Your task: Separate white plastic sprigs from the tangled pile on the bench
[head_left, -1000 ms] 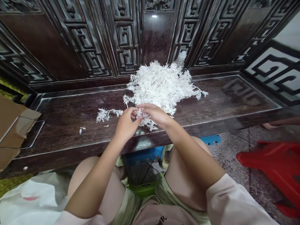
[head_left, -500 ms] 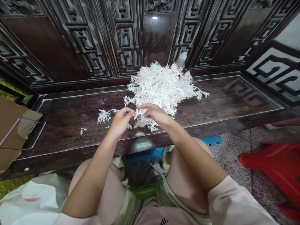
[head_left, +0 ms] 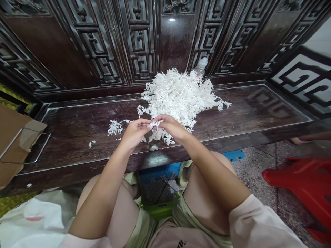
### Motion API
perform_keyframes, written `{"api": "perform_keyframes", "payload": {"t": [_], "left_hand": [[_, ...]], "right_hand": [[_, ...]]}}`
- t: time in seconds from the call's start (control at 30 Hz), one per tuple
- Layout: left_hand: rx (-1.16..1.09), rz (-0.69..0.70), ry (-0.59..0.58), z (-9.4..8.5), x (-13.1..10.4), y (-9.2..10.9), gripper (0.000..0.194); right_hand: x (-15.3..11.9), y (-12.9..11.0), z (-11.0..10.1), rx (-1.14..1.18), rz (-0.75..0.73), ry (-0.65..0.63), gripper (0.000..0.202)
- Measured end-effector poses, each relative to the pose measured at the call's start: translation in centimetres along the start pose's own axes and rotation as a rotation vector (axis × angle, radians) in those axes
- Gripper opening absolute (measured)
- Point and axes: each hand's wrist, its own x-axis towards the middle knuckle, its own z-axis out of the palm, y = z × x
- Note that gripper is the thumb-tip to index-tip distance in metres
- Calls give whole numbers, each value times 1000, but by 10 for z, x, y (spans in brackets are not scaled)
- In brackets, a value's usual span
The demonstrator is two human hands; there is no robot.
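Between my fingertips is a small white branched plastic sprig, partly hidden by the fingers. My left hand pinches it from the left. My right hand has its fingers closed on the other side of it. Just behind the hands rises a large tangled heap of white branched sprigs, some of which spill below and beside my right hand. A small loose clump of sprigs lies on the dark wooden bench to the left, with a tiny separate bit farther left.
The dark bench seat has a carved back. A clear bottle with a white cap stands behind the heap. Torn cardboard and a wire frame are at the left, a red plastic stool at the right.
My left fingers have shifted slightly right and lie straighter against the sprig; both hands are a little closer together. The heap and loose clumps stay put.
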Motion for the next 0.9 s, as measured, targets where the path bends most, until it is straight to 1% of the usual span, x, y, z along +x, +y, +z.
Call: {"api": "perform_keyframes", "payload": {"t": [0.07,0.17,0.33,0.5,0.7,0.9], "left_hand": [[11,14,1,0,1,0,22],[45,25,9,-1,1,-1,20],[74,41,25,-1,0,1,23],[23,5,-38,-1,0,2,30],[-11,19,-40,-3,2,0,27],[76,81,-36,-2,2,-1,23]], "right_hand": [[0,2,0,-35,-10,-38,13],[1,4,0,-94,-17,-56,15],[2,4,-1,-147,-83,-6,15],[2,4,0,-107,-154,-8,11],[4,7,0,-136,-188,-10,9],[3,7,0,-166,-204,-17,7]]}}
